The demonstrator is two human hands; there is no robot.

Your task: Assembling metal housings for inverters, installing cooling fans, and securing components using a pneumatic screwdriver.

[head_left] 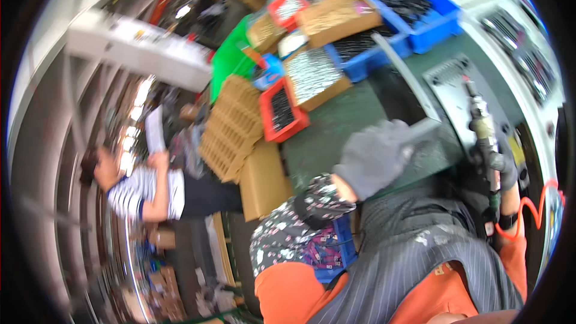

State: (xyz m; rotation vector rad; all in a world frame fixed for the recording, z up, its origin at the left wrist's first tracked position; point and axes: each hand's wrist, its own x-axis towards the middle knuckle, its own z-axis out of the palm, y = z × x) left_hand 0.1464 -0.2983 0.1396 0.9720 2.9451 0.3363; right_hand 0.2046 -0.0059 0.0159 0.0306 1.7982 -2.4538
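At a crowded workbench, I am pressing my grey-gloved left hand (373,162) flat and spread on the dark green bench top (336,126), bracing beside the red plastic parts tray (282,110), while my gloved right hand (501,168) is gripping the upright metal pneumatic screwdriver (483,129) (orange coiled hose (531,207) trailing) over the grey metal fixture plate (450,78).
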